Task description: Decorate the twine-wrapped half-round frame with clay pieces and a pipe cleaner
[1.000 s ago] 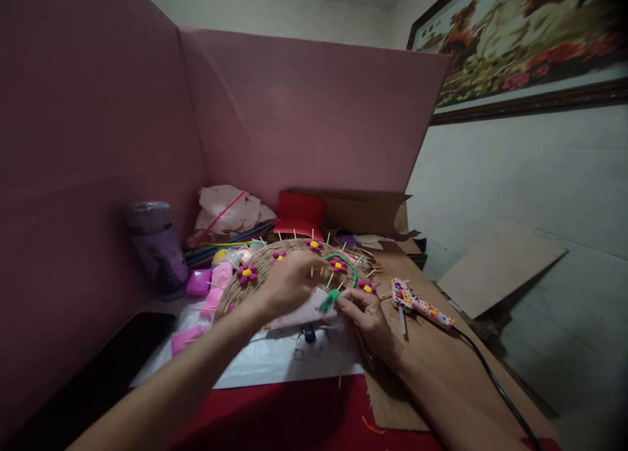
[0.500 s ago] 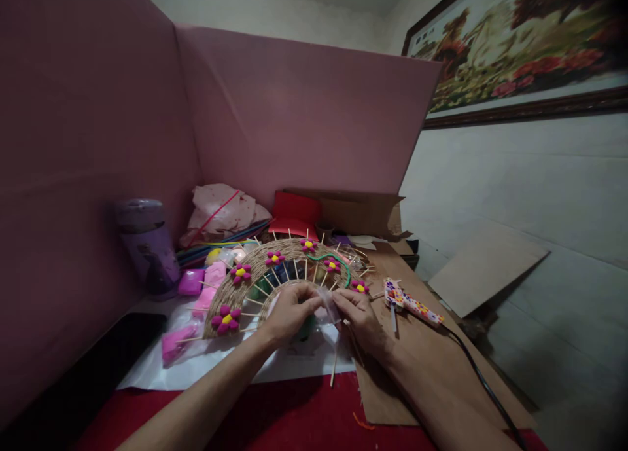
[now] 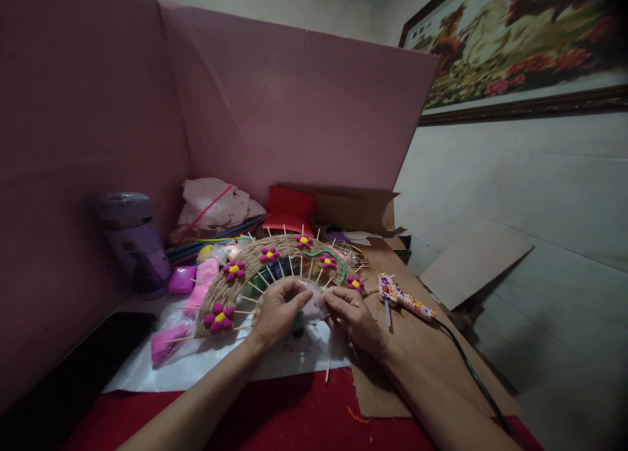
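Note:
My left hand (image 3: 282,307) and my right hand (image 3: 354,312) meet in front of the woven arch, both closed in a pinch. A small, translucent plastic bag (image 3: 313,296) is stretched between their fingertips. The arch (image 3: 255,258) is twine woven on thin sticks, with magenta flowers with yellow centres, such as one flower (image 3: 218,317) at its left end. Along its right part curves a green strand (image 3: 338,258) around a flower. A thin stick (image 3: 328,362) points down below my right hand. Small dark green and blue containers (image 3: 275,271) show behind the arch's inner edge.
A flower-patterned glue gun (image 3: 405,299) with a black cord lies on cardboard (image 3: 432,366) to the right. Pink clay packets (image 3: 167,344), a purple tumbler (image 3: 136,248) and a dark flat object (image 3: 93,359) are at the left. Pink panels (image 3: 294,110) stand behind and left.
My left hand came down from over the arch to the plastic bag at my right fingers. The green piece at my right fingertips no longer shows there. The view shifted slightly.

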Motion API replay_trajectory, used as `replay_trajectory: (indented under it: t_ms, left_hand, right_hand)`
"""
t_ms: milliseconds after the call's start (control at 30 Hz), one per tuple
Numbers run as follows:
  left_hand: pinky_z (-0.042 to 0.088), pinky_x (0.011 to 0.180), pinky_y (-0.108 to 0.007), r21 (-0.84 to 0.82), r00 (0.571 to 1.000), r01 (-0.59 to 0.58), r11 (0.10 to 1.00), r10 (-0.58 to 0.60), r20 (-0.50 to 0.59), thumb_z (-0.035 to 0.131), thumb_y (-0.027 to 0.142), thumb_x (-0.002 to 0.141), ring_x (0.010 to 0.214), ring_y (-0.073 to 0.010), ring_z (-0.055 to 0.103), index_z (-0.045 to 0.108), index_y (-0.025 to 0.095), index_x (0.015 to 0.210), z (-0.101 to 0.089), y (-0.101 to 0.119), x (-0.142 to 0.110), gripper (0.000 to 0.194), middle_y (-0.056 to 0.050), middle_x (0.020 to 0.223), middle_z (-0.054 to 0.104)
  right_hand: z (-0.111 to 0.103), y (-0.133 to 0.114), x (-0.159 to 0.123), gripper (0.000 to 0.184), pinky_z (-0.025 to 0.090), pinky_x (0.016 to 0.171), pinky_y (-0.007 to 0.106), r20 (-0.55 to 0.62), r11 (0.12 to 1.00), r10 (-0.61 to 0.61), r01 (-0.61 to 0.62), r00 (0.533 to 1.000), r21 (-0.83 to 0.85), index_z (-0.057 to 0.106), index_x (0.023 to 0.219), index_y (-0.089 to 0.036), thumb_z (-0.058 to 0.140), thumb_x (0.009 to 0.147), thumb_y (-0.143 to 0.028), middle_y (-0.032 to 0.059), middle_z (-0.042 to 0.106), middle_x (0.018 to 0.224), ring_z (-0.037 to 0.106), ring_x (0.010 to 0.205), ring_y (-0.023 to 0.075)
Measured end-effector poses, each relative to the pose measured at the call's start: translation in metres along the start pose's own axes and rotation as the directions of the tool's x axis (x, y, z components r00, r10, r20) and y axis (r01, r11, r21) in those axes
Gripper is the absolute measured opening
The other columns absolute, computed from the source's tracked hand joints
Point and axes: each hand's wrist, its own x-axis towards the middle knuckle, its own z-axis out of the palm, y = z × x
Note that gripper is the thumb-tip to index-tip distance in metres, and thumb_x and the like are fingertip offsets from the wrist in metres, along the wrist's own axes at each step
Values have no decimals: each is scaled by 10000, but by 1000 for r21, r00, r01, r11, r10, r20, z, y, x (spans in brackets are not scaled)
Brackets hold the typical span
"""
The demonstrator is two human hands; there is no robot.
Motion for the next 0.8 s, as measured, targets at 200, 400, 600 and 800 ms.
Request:
replay_trajectory:
  t_ms: [200,400,600,800]
  left_hand:
    - [408,619,-228,119,998,-66,991,68,-16,582,276,772,679,-133,552,569,169,641,0,8,-5,169,-9,692,612]
    - [419,664,-242,129,994,-96,987,102,-38,581,263,778,709,-141,563,570,173,659,0,8,-6,149,-11,715,626]
    - [410,674,-250,103,994,-87,991,93,-61,576,267,786,718,-143,550,570,167,676,-1,1,-5,148,-10,718,608]
    - [395,650,-243,34,996,-78,996,79,-37,568,266,781,693,-133,528,548,164,653,0,1,-4,166,-1,694,578]
  right_hand:
    - [4,-4,-1,323,266,439,216,13,999,-25,26,1000,-27,583,623,-162,568,816,-420,-32,479,513,394,455,85]
    - [5,-4,-2,233,279,417,198,-9,1000,-2,2,1000,-10,630,744,-169,647,755,-401,-41,513,549,407,446,71]
    - [4,-1,-1,244,289,414,188,28,1000,4,-3,1000,-8,647,830,-160,660,755,-392,-29,545,597,438,466,70]
    - [2,0,-1,263,280,444,198,56,1000,-7,6,998,21,611,682,-145,595,813,-373,-31,505,547,403,463,67]
